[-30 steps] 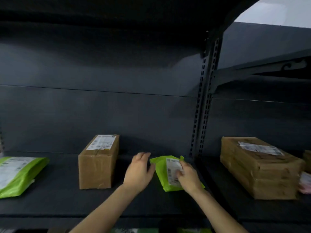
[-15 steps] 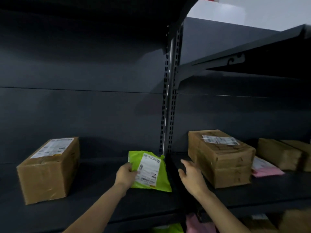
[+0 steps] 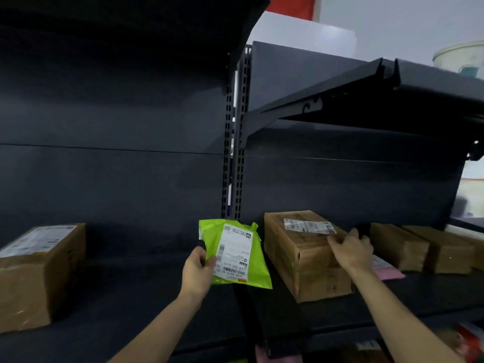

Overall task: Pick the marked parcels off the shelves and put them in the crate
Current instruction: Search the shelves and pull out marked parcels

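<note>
Green parcel bag is up off the shelf in the head view, the only view here. The left hand holds it by its lower left edge, with the thumb on the front. The bag's white label faces us. It hangs in front of the grey post that stands between the two shelf parts.

The right hand lies on top of the big cardboard box, just beside the bag. Its fingers reach over the box's far edge. I cannot tell if it grips the box or only rests there.

I think one parcel is picked. The crate is not in view, so the bag has yet to go in it. The big box may be next, but I see no mark that says which parcels are wanted.

The shelf is dark, flat metal. On its left side another cardboard box stands well apart from the hands. Right of the big box sit small brown boxes, side by side. A pink bag lies flat between them and the big box. A higher shelf sticks out above the right side. Past it are a pale wall and a white tub. The light is dim.
</note>
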Tool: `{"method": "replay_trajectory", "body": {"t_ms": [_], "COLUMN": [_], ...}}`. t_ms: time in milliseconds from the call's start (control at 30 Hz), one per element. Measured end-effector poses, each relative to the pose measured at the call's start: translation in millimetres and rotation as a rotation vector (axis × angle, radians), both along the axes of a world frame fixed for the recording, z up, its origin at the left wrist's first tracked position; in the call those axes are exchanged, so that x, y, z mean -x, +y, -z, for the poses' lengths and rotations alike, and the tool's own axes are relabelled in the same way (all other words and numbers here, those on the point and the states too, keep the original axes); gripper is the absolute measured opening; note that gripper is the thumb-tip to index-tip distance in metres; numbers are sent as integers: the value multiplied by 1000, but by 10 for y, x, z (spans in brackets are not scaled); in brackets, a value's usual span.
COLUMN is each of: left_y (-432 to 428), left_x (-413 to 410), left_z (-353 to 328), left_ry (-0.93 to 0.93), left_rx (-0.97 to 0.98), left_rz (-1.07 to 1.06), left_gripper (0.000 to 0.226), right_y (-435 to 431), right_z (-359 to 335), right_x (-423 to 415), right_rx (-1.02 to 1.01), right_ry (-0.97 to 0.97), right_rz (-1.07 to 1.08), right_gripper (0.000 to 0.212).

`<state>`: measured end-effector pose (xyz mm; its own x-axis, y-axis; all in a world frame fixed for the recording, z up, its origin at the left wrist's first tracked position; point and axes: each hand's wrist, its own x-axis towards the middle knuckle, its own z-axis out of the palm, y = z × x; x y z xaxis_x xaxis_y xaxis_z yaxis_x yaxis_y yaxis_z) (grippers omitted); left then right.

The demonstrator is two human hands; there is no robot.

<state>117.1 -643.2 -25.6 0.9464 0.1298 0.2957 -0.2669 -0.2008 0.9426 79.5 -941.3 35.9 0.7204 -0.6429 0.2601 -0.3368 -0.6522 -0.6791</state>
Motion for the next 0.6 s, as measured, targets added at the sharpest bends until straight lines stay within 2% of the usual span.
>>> {"method": "replay_trajectory", "body": {"t_ms": [67,100,200,300,467,600], "left_y": [-65,-73,-22,98,463,766], "left_x": [4,2,-5,13,65,99], "left_z": [18,29,41,42,48,44], "left_ry": [-2,6,31,32,29,24], "left_rx": [-2,5,35,41,22,-10], "left_rz": [1,0,-13,-55,-149,-199], "left_gripper": [35,33,28,27,27,31], "right_y": [-90,-99,-9,188,533,658], "right_z": [63,101,191,261,350,355], "right_x": [-6,-7,-16,-9,-40,-60], "right_rx": [-241,-283,-271,-268,-325,-319], "right_ry": [-31,-57,-107,-182,-199,-205], "right_rz": [-88,-117,-157,-195,-247,-203], "right_gripper": [79,82,81,68,60,59]}}
